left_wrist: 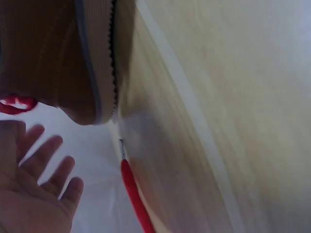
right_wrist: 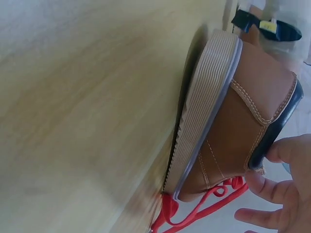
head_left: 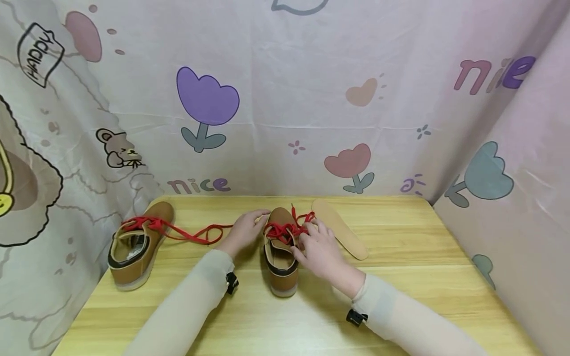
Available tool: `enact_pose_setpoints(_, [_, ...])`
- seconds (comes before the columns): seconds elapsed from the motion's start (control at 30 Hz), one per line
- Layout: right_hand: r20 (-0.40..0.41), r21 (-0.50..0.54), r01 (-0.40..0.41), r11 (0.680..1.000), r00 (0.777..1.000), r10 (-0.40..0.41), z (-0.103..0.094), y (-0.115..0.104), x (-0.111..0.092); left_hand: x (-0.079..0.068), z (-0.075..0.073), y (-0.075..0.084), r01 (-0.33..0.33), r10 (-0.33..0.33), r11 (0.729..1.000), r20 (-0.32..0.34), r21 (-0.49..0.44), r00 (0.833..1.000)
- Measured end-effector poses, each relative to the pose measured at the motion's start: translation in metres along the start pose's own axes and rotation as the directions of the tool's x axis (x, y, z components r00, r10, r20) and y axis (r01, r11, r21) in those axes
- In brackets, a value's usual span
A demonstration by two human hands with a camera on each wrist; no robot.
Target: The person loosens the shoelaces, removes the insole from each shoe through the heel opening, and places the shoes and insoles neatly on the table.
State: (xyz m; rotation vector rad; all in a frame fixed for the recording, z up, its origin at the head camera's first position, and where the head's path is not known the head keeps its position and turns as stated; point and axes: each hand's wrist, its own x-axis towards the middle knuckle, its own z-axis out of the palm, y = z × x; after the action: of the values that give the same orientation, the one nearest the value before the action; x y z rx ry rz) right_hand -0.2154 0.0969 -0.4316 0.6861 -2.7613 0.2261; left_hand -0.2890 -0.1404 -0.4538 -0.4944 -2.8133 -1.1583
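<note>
A brown shoe (head_left: 283, 284) with red laces (head_left: 281, 230) stands upright in the middle of the table, toe pointing away. My left hand (head_left: 246, 231) is beside its toe on the left. In the left wrist view, that hand's loosely bent fingers hold nothing and are apart from the shoe (left_wrist: 53, 53). My right hand (head_left: 322, 249) is at the shoe's right side, by the collar and laces. The right wrist view shows its thumb and forefinger at the dark collar edge (right_wrist: 274, 131), with the other fingers spread. Loose red lace (right_wrist: 209, 206) trails past the toe there.
Another brown shoe (head_left: 133, 269) stands on the left, its red lace (head_left: 191, 236) stretching toward my left hand. A tan insole (head_left: 340, 230) lies behind my right hand. Printed curtains (head_left: 276, 99) border the wooden table (head_left: 401, 247) at the back and sides.
</note>
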Motion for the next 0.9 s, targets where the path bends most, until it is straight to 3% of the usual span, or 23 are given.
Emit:
enact_pose_setpoints(0.2, [0.014,-0.007,-0.008,1.000,1.000,0.008,0.001,-0.003,0.000,0.007,0.003,-0.011,0.019,-0.009,0.998,0.146,-0.064,0.989])
enact_pose_setpoints(0.3, [0.004,-0.009,-0.004,1.000,1.000,0.004,0.002,-0.002,-0.001,0.008,0.003,-0.013,0.035,-0.022,0.997,0.185,-0.069,0.983])
enact_pose_setpoints(0.53, [0.018,0.016,-0.014,1.000,1.000,0.014,0.003,0.001,-0.002,0.006,0.002,-0.012,-0.032,0.021,0.998,0.218,0.046,0.976])
enact_pose_setpoints(0.7, [0.024,0.028,-0.021,0.999,1.000,0.020,0.003,0.007,-0.003,-0.001,0.000,-0.007,-0.010,-0.012,0.995,0.215,0.100,0.976])
enact_pose_setpoints(0.9, [0.037,0.026,-0.031,0.999,0.999,0.030,-0.001,0.016,-0.004,-0.016,-0.006,-0.003,-0.070,0.014,0.966,0.223,0.247,0.975])
